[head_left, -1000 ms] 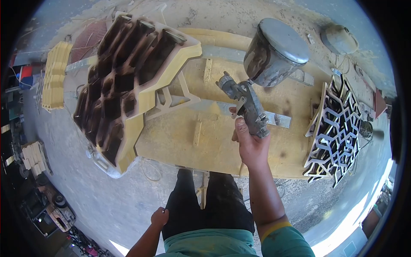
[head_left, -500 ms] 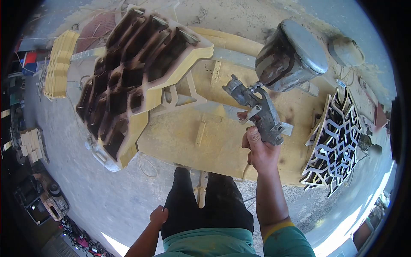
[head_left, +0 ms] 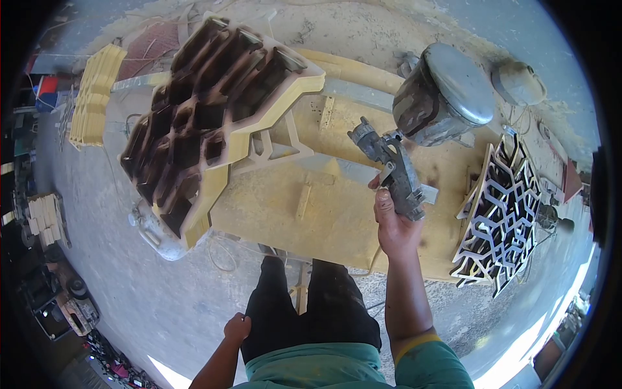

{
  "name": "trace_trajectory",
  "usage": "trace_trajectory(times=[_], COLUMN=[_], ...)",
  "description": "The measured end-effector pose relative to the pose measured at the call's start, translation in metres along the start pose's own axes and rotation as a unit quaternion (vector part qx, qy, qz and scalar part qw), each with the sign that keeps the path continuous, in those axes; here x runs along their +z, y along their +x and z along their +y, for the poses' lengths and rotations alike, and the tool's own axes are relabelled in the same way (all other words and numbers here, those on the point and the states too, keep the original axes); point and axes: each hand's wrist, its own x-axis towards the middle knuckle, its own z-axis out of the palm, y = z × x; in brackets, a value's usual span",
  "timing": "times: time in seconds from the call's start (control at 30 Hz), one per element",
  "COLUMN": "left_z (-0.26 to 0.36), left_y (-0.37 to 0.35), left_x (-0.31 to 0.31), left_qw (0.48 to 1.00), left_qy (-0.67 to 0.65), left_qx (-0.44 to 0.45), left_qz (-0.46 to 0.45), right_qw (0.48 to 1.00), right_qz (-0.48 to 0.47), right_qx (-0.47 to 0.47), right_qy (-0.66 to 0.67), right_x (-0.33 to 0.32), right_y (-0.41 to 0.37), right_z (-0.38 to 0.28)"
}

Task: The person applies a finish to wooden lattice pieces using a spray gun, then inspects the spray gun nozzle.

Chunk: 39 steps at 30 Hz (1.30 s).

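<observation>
My right hand (head_left: 398,227) is wrapped round the handle of a worn grey spray gun (head_left: 392,165), its nozzle pointing up and left. A metal paint cup (head_left: 447,94), streaked with dark brown, sits tilted on top of the gun. By my left thigh hangs my left hand (head_left: 238,327), its fingers curled; whether anything is inside them is hidden. Left of the gun stands a stack of lattice-cut panels (head_left: 194,123), with cream outer edges and dark brown paint inside the openings. It rests at the yellowish worktable (head_left: 272,201).
A second stack of lattice pieces (head_left: 502,220), pale with dark gaps, leans at the table's right end. Beyond the left panels stands a cream stack (head_left: 97,97). A whitish jerrycan (head_left: 159,236) is on the floor below the panels. A dusty rounded container (head_left: 518,81) lies behind the cup.
The spray gun and its cup have shifted slightly right and down in view, still in my right hand. My left hand stays by the thigh.
</observation>
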Motion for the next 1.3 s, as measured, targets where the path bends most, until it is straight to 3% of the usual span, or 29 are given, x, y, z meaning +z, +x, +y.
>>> trace_trajectory(times=[0.3, 0.43, 0.57, 0.63, 0.7, 0.77, 0.8, 0.87, 1.0, 1.1, 1.2, 1.27, 1.3], left_z=[-0.004, 0.032, 0.114, 0.154, 0.187, 0.207, 0.211, 0.212, 0.184, 0.153, 0.119, 0.098, 0.087], left_y=[-0.004, -0.036, -0.109, -0.155, -0.213, -0.246, -0.258, -0.276, -0.292, -0.273, -0.266, -0.262, -0.26], left_x=[-0.008, -0.058, -0.131, -0.157, -0.185, -0.198, -0.204, -0.216, -0.214, -0.22, -0.239, -0.255, -0.262], left_qw=[1.0, 0.986, 0.905, 0.827, 0.752, 0.65, 0.623, 0.565, 0.523, 0.53, 0.49, 0.474, 0.466], left_qy=[-0.012, -0.012, -0.141, -0.159, -0.181, -0.231, -0.22, -0.196, -0.306, -0.308, -0.339, -0.265, -0.226], left_qx=[0.008, 0.158, 0.396, 0.534, 0.633, 0.723, 0.751, 0.801, 0.789, 0.782, 0.796, 0.832, 0.851], left_qz=[0.011, 0.061, 0.072, 0.071, 0.019, 0.006, 0.017, 0.034, -0.1, -0.11, -0.106, -0.112, -0.092], right_qw=[1.0, 0.999, 0.999, 0.997, 0.997, 0.992, 0.988, 0.962, 0.946, 0.96, 0.968, 0.974, 0.974], right_qz=[0.003, 0.009, -0.003, -0.016, -0.016, -0.003, 0.005, 0.026, 0.047, 0.097, 0.121, 0.103, 0.091], right_qx=[0.006, 0.003, -0.008, 0.002, -0.054, -0.12, -0.152, -0.264, -0.294, -0.261, -0.204, -0.158, -0.197], right_qy=[0.02, 0.031, 0.051, 0.075, 0.059, 0.043, 0.035, -0.069, -0.13, -0.034, 0.087, 0.128, 0.07], right_x=[0.003, 0.001, 0.002, 0.004, 0.007, 0.015, 0.018, 0.023, 0.035, 0.07, 0.113, 0.142, 0.149], right_y=[-0.019, -0.042, -0.069, -0.084, -0.095, -0.107, -0.113, -0.122, -0.142, -0.162, -0.184, -0.202, -0.206], right_z=[-0.022, -0.055, -0.107, -0.132, -0.144, -0.17, -0.183, -0.214, -0.233, -0.231, -0.238, -0.242, -0.239])
